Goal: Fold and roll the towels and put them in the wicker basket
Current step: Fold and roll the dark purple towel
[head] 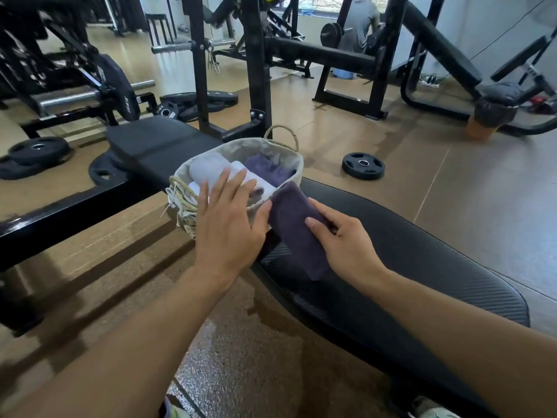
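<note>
At the basket's (283, 149) rim, we're clamping the rolled purple towel (297, 227) in our right hand (346, 245), left hand (226, 227) spread flat alongside. Space is probably getting tight, so it's risking unrolling.

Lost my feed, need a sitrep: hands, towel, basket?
Right hand gripping rolled purple towel, leaning on wicker basket rim. Left hand flat over white towels inside. Basket crowded.
</note>
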